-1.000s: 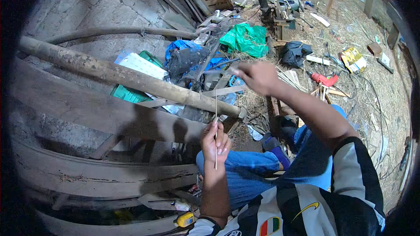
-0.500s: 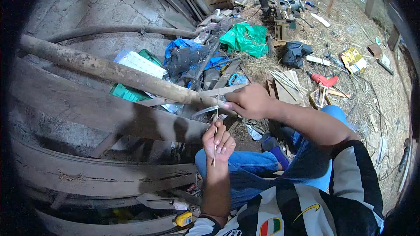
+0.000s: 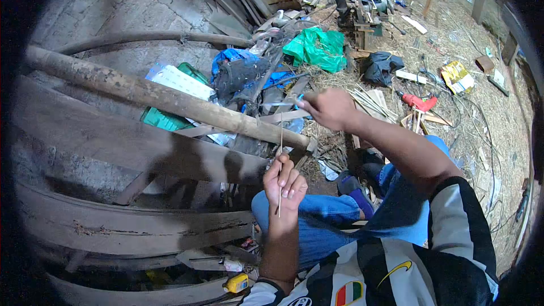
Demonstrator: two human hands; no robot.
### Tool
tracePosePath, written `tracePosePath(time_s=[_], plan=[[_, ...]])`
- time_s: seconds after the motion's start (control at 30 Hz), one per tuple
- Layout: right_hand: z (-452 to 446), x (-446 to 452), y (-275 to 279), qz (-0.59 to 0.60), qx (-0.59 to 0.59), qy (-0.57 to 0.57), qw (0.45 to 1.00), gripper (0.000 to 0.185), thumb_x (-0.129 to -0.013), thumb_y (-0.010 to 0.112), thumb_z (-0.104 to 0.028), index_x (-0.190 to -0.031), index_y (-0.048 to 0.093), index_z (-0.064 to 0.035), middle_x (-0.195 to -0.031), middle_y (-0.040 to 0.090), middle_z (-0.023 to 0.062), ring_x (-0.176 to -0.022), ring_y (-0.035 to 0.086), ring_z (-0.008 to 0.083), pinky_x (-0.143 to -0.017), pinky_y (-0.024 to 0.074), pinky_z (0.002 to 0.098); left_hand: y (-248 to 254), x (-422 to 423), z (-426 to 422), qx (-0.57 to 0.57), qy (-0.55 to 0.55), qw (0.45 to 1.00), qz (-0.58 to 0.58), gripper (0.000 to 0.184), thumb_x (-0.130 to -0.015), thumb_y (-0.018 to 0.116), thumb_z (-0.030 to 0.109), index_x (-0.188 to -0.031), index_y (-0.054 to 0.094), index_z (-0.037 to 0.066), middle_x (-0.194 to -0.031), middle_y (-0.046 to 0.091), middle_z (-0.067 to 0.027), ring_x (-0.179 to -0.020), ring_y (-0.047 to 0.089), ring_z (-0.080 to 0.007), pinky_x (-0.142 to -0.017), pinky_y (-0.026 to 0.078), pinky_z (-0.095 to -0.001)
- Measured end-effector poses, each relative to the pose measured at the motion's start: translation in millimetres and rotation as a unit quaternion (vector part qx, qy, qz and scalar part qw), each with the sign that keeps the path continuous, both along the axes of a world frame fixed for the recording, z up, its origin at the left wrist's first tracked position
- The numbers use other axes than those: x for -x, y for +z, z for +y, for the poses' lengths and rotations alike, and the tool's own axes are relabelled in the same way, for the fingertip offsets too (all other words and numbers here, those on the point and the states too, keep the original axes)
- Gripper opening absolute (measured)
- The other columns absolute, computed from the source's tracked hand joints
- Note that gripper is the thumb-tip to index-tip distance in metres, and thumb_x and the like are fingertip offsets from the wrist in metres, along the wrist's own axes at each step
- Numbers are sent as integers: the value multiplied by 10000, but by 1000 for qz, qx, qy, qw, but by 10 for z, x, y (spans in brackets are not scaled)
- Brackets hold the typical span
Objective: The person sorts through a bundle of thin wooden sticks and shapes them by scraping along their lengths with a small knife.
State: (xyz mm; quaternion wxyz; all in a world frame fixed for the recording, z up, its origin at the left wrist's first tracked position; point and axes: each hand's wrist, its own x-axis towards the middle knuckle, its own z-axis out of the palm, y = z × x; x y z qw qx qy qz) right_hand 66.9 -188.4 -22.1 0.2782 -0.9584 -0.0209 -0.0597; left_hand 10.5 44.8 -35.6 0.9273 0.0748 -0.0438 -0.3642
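My left hand point(image 3: 286, 182) is closed round a thin wooden stick point(image 3: 281, 131), pinched between thumb and forefinger. The stick stands almost upright, its lower end showing below my palm. My right hand point(image 3: 333, 110) grips a knife point(image 3: 279, 103) whose blade points left and looks slightly blurred; the fingers cover its handle. The blade is near the top of the stick, and whether they touch I cannot tell. Behind both hands runs a thick bamboo pole point(image 3: 153, 95), slanting from the upper left to its cut end near the middle.
Wooden planks point(image 3: 136, 232) lie along the left. Beyond the pole are a green plastic bag point(image 3: 317, 50) and a black bag point(image 3: 381, 68). To the right, a red drill point(image 3: 418, 102) rests near thin wood strips point(image 3: 374, 105). A yellow bottle point(image 3: 236, 283) sits low down.
My right hand has moved up and away with the knife, from beside the stick's middle to near its top. My left hand has barely moved and still holds the stick.
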Motion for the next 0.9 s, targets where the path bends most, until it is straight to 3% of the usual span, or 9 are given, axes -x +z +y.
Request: tracePosePath(time_s=[0.07,0.17,0.23,0.33,0.4,0.53,0.77,0.8,0.9], plan=[[161,196,51,-57,2,70,996,488,-996,414,-532,-1004,679,-122,-790,688,211,-759,686,409,-675,542,543,-62,-22,32,15,-1,1000,7,322,-1080,305,190,-1062,552,-15,-555,443,-31,-372,393,-135,-387,377,-282],[244,263,53,-37,3,95,995,502,-1008,391,-524,-990,680,-114,-778,684,215,-748,684,415,-671,543,545,-22,-15,18,12,3,1000,8,312,-1079,319,192,-1067,554,-14,-558,445,-31,-374,394,-135,-380,373,-283],[118,105,55,-9,-12,-15,1000,489,-1011,400,-509,-967,668,-103,-732,674,207,-705,679,420,-642,535,553,-69,-23,15,15,0,1000,4,308,-1078,329,194,-1072,554,-16,-560,445,-32,-380,401,-135,-382,376,-284],[91,118,102,-9,-12,1,1000,494,-1011,396,-510,-976,668,-98,-747,678,213,-711,684,414,-650,540,548,-89,-48,-12,39,-12,999,8,313,-1078,325,195,-1072,553,-19,-569,453,-38,-388,403,-135,-399,388,-279],[181,222,42,-48,16,121,991,494,-1012,393,-511,-1013,677,-108,-776,681,226,-741,689,407,-657,538,548,-84,-68,-3,41,-7,999,16,311,-1078,324,194,-1071,552,-18,-571,456,-39,-388,401,-135,-399,387,-279],[87,108,85,25,5,5,1000,462,-1013,395,-485,-1073,680,-127,-783,676,233,-757,681,410,-662,532,550,-66,-40,-22,38,-2,999,21,303,-1077,326,188,-1067,548,-17,-573,462,-40,-388,402,-134,-400,380,-278],[212,222,-5,-9,27,88,996,489,-1009,385,-525,-1028,685,-140,-771,685,206,-744,680,409,-663,534,548,-101,-87,-34,28,3,1000,7,300,-1077,325,185,-1072,543,-21,-576,464,-40,-375,401,-134,-390,365,-275],[164,138,28,20,9,23,999,474,-1006,403,-508,-1012,688,-130,-773,685,209,-728,678,412,-664,532,551,-125,-75,-32,26,3,1000,13,302,-1078,326,186,-1070,545,-22,-576,464,-39,-373,398,-133,-386,364,-276],[52,114,138,-9,-6,40,999,469,-1004,412,-502,-1010,687,-122,-773,686,208,-731,678,414,-671,536,548,-135,-118,-80,25,-1,1000,5,307,-1078,329,189,-1065,549,-25,-573,461,-38,-370,392,-133,-381,365,-277]])
